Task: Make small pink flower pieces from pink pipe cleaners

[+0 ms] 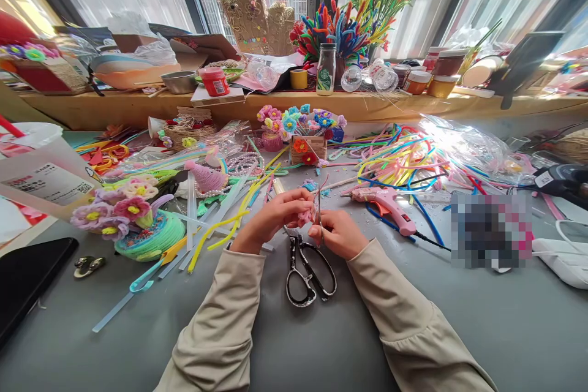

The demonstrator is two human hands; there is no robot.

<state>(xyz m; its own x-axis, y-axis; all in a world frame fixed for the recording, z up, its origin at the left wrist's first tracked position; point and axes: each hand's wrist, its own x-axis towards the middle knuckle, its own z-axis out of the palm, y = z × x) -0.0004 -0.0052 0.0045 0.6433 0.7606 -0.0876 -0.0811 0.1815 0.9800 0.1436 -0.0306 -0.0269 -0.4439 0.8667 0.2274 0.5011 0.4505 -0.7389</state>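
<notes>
My left hand (274,217) and my right hand (337,234) meet over the middle of the grey table (321,337), both in beige sleeves. Their fingers are pinched together on a small pink pipe-cleaner piece (307,215) with a thin stem sticking up between them. Black-handled scissors (307,272) lie flat on the table just below my hands. A pink glue gun (386,205) rests to the right of my right hand, its cord trailing right.
Loose coloured pipe cleaners (399,159) spread across the back right. A pipe-cleaner flower basket (138,223) sits at left, a small flower box (307,135) behind my hands. A black tablet (27,282) lies at far left. Jars and clutter fill the window shelf (294,104).
</notes>
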